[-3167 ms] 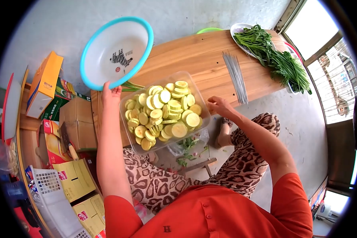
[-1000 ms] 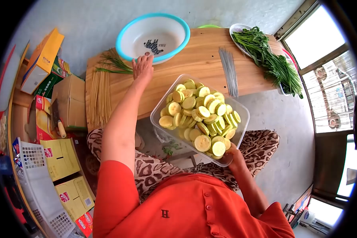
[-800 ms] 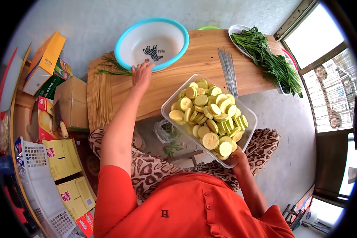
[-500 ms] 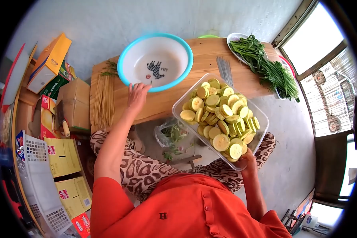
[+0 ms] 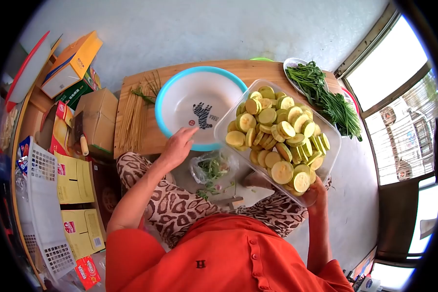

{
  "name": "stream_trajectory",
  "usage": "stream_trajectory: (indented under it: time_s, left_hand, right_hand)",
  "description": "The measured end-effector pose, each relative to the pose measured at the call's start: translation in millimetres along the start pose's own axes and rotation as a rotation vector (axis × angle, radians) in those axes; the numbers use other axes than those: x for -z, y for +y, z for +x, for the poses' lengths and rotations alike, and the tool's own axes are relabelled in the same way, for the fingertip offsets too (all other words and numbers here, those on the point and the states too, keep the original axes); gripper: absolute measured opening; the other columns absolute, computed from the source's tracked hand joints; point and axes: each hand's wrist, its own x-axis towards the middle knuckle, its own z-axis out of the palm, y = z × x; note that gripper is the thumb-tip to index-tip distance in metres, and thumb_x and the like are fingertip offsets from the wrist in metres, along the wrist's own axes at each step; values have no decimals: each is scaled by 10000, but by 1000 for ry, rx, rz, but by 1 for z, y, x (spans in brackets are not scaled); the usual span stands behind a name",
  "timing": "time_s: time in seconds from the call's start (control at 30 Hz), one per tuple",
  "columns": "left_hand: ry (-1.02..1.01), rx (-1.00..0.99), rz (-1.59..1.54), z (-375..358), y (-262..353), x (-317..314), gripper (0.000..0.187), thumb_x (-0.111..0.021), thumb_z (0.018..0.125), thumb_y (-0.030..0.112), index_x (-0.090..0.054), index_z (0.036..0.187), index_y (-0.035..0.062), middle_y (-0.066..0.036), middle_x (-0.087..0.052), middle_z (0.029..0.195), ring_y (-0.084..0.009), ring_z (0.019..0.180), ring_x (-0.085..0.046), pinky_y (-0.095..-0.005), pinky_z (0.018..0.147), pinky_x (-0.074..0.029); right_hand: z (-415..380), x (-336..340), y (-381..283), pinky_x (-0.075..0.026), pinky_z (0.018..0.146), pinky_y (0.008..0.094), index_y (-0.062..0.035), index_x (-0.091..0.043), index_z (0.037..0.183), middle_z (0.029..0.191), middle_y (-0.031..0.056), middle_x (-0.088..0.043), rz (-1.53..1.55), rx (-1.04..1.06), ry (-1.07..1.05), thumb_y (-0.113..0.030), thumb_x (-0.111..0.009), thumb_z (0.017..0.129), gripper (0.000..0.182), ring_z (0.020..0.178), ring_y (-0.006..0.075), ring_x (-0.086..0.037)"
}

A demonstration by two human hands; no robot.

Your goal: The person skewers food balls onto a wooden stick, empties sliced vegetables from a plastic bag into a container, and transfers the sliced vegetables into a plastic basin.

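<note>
My left hand [image 5: 178, 147] is closed over the near rim of a white plastic basin [image 5: 177, 104] with a light-blue edge. Its fingertips reach inside, below a printed zebra, and the basin holds nothing. My right hand [image 5: 316, 194] grips the near right corner of a clear plastic container [image 5: 332, 146], which tilts over my lap. Sliced zucchini [image 5: 282, 129] in thick rounds fills much of it. The container's left edge overlaps the basin's right rim in this view.
The wooden table [image 5: 258, 69] also bears bamboo skewers [image 5: 133, 121] on the left and leafy greens [image 5: 316, 85] on a plate at right. Below lies a plastic bag of greens [image 5: 210, 166]. Cardboard boxes [image 5: 96, 114], a knife [image 5: 80, 134] and a white plastic basket [image 5: 46, 209] stand at left.
My left hand and the basin have come nearer to me and to the right, the basin now at the table's front edge. My right hand still holds the container, now closer to the basin.
</note>
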Motion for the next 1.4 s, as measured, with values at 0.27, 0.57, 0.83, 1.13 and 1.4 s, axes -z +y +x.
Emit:
stream_trajectory:
  time_s: [0.27, 0.57, 0.83, 1.13, 1.4]
  left_hand:
    - [24, 748, -1851, 20, 29, -60, 302, -505, 901, 172, -469, 1162, 23, -140, -510, 1137, -288, 891, -574, -429, 772, -513]
    - [30, 786, -1940, 42, 13, -77, 276, -386, 930, 104, -451, 1131, -73, -230, -580, 1051, -302, 936, -613, -382, 807, -540]
    - [82, 949, -2092, 68, 28, -97, 265, -331, 946, 93, -449, 1111, -78, -236, -608, 998, -295, 845, -648, -349, 718, -582]
    - [140, 899, -2201, 86, 36, -108, 158, -482, 898, 53, -514, 999, -63, -183, -617, 889, -241, 751, -653, -286, 597, -594]
    - [198, 986, -2453, 96, 28, -122, 167, -447, 913, 77, -511, 954, -72, -160, -612, 829, -223, 649, -633, -273, 547, -583]
  right_hand:
    - [67, -42, -23, -473, 719, 273, 46, -547, 1055, 919, 105, -571, -308, 6, 31, -86, -463, 740, 351, 803, 195, -557]
    - [134, -145, -71, -482, 641, 337, 11, -575, 975, 882, 106, -604, -759, -65, 48, -117, -506, 744, 273, 779, 212, -589]
    - [164, -198, -82, -487, 696, 360, -21, -564, 916, 853, 84, -573, -938, -24, -37, -203, -550, 789, 223, 796, 215, -596]
    - [155, -263, -82, -444, 758, 344, -34, -550, 986, 947, 79, -558, -1153, 123, -191, -323, -585, 771, 362, 903, 198, -554]
    - [153, -315, -57, -407, 831, 344, -2, -518, 1060, 1007, 111, -539, -1521, 251, -268, -374, -597, 734, 501, 978, 224, -519]
